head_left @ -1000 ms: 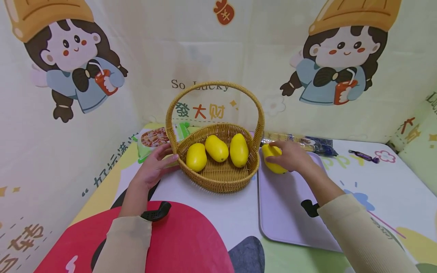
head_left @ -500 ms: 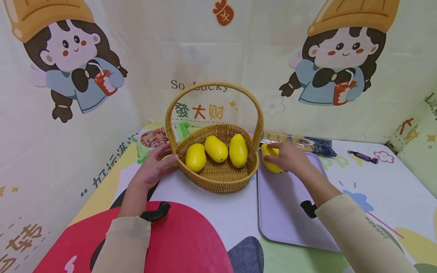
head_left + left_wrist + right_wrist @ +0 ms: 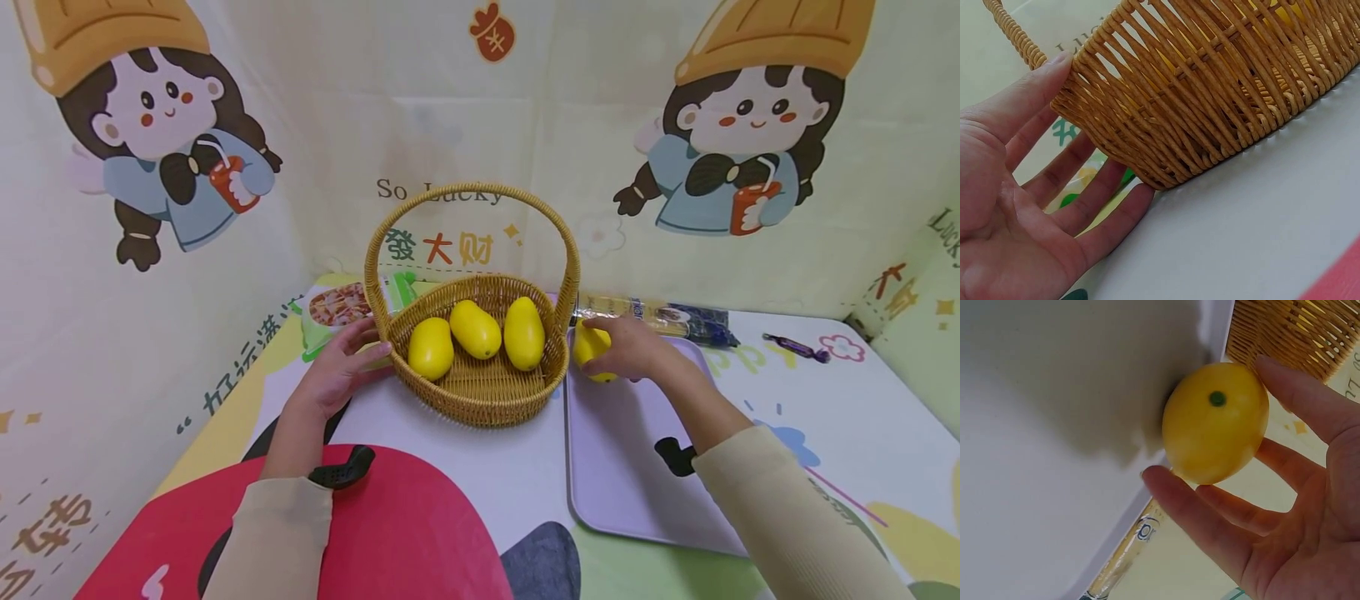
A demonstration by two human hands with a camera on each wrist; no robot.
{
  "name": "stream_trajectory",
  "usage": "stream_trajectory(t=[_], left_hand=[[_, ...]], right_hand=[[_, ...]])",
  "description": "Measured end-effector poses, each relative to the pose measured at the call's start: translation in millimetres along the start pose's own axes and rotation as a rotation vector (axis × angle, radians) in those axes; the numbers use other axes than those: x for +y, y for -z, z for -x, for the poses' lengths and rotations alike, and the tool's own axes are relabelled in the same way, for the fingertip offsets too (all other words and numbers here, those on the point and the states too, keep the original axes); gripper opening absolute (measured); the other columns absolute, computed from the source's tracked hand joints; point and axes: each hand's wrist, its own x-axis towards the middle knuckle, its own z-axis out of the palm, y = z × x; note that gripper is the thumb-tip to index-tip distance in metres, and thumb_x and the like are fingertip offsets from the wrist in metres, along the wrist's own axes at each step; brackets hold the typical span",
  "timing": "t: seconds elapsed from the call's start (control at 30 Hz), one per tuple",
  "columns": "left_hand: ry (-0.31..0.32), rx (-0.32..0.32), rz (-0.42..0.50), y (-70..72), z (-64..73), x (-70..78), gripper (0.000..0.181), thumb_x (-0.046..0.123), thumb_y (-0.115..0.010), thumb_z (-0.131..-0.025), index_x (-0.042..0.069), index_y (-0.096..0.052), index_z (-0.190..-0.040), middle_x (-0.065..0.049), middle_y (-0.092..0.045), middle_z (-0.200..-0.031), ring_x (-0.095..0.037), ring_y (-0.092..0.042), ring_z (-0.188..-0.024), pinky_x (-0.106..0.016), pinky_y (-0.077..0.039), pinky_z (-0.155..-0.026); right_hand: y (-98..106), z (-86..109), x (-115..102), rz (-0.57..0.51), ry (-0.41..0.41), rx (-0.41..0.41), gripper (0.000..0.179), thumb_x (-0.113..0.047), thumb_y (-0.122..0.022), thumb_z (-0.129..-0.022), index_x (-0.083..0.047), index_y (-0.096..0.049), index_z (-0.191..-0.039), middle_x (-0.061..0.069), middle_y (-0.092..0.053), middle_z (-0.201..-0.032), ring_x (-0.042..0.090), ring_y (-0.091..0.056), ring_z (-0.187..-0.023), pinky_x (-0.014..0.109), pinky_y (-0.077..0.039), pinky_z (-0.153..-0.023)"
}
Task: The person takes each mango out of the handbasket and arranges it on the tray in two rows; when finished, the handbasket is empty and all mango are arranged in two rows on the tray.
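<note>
Nearest my head camera, the white printed counter (image 3: 525,475) carries a large red shape (image 3: 420,525), with two beige ribbed sleeves (image 3: 273,533) reaching over the printed surface. Ahead on the right I see a lilac rectangular tray (image 3: 637,475) with a raised rim. Just left of it, apart from the red shape, stands a golden-brown woven wicker basket (image 3: 487,408), upright under a tall arched handle. My left grip (image 3: 341,362) is relaxed rather than clenched: its thumb touches the basket's rim and its fairly straight fingers lie along the outer wall. My right grip (image 3: 630,346) is grasping a smooth yellow mango-shaped fruit (image 3: 592,343), green-spotted at one end, over the tray's far left corner; I cannot tell whether it touches the tray. Three similar yellow fruits (image 3: 476,329) lie inside the basket. Farther back I find a green food packet (image 3: 337,308), a clear-and-navy long packet (image 3: 693,322), a purple-wrapped sweet (image 3: 798,346) and a cream cartoon-printed backdrop (image 3: 555,142).
</note>
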Motion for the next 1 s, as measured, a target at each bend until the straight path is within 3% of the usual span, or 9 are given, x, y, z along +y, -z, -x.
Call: stream_trajectory(t=[0.17, 0.27, 0.53, 0.77, 1.0], left_hand=[[0.000, 0.003, 0.003, -0.3, 0.5, 0.2, 0.071, 0.025, -0.068, -0.101, 0.020, -0.033, -0.162, -0.014, -0.035, -0.160, -0.029, -0.049, -0.137, -0.044, -0.050, -0.111], [-0.001, 0.002, 0.001, -0.9, 1.1, -0.2, 0.070, 0.025, -0.068, -0.101, 0.020, -0.034, -0.162, -0.014, -0.035, -0.160, -0.029, -0.048, -0.137, -0.043, -0.050, -0.111], [-0.013, 0.003, -0.007, 0.5, -1.5, -2.6, 0.069, 0.025, -0.068, -0.102, 0.019, -0.033, -0.162, -0.013, -0.037, -0.158, -0.020, -0.055, -0.128, -0.043, -0.052, -0.109], [-0.008, -0.003, -0.021, 0.5, -2.4, -1.1, 0.072, 0.027, -0.068, -0.102, 0.021, -0.031, -0.163, -0.014, -0.036, -0.160, -0.028, -0.049, -0.136, -0.044, -0.050, -0.112], [-0.010, -0.001, -0.021, 0.6, -1.8, -2.0, 0.071, 0.027, -0.068, -0.102, 0.021, -0.032, -0.163, -0.014, -0.037, -0.158, -0.024, -0.052, -0.131, -0.043, -0.051, -0.111]], right_hand=[[-3, 0.2, 0, 0.068, 0.057, 0.036, 0.080, -0.030, -0.080, -0.085, -0.005, -0.048, -0.153, 0.031, -0.056, -0.140, 0.045, -0.048, -0.121, 0.056, -0.053, -0.094], [-4, 0.9, -1, 0.069, 0.073, 0.045, 0.079, -0.030, -0.080, -0.084, -0.005, -0.049, -0.153, 0.030, -0.058, -0.140, 0.046, -0.048, -0.123, 0.061, -0.051, -0.098], [1, 2.5, 1, 0.036, 0.108, 0.054, 0.081, -0.031, -0.080, -0.085, -0.004, -0.046, -0.154, 0.034, -0.054, -0.141, 0.051, -0.048, -0.127, 0.066, -0.048, -0.103], [23, 15.5, -10, 0.026, 0.105, 0.078, 0.074, -0.035, -0.074, -0.092, -0.005, -0.046, -0.154, 0.030, -0.050, -0.151, 0.053, -0.046, -0.137, 0.072, -0.042, -0.110], [47, 29.4, -31, 0.022, 0.098, 0.022, 0.063, -0.036, -0.071, -0.095, -0.008, -0.053, -0.149, 0.030, -0.057, -0.141, 0.047, -0.058, -0.123, 0.061, -0.058, -0.093]])
